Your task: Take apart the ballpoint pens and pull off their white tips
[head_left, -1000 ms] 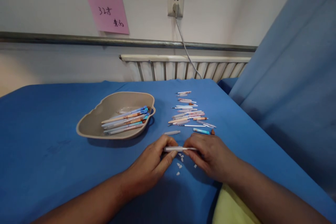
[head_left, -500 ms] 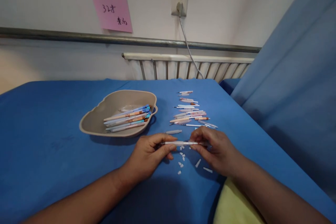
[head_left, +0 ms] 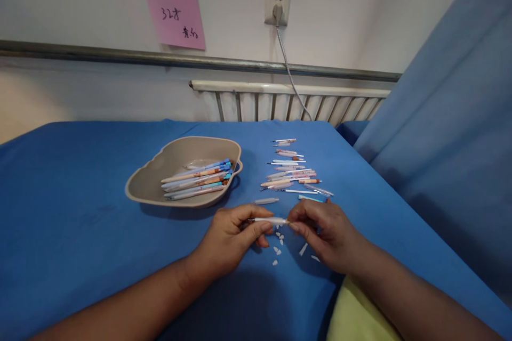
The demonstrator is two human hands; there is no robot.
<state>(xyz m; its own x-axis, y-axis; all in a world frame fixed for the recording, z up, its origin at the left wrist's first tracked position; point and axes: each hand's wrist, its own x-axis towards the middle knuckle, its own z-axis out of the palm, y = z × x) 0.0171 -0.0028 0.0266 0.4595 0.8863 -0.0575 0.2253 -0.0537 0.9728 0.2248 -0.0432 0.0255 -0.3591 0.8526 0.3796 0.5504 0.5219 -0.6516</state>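
Note:
Between my hands lies a slim white pen point(head_left: 271, 220), held level, with a thin dark tip at its left end. My left hand point(head_left: 232, 234) is closed on the left part of it, thumb below and fingers behind. My right hand point(head_left: 326, 232) pinches the right end with thumb and forefinger; what its curled fingers may hide I cannot tell. Small white plastic pieces point(head_left: 277, 250) lie scattered under the pen. A pale pen barrel point(head_left: 266, 201) rests just beyond my left fingertips, and a turquoise barrel point(head_left: 310, 199) just beyond my right hand.
A beige leaf-shaped basin point(head_left: 146, 192) holds several assembled pens point(head_left: 196, 181) at the left. Rows of loose pen barrels and refills point(head_left: 290, 175) lie farther back on the blue cloth point(head_left: 80, 213). A yellow-green thing point(head_left: 360, 314) is at the lower right; a blue curtain point(head_left: 452, 90) hangs beyond.
My right fingers have shifted to the pen's right end, and less length shows between and past my hands. The view has moved slightly; the turquoise barrel shows more.

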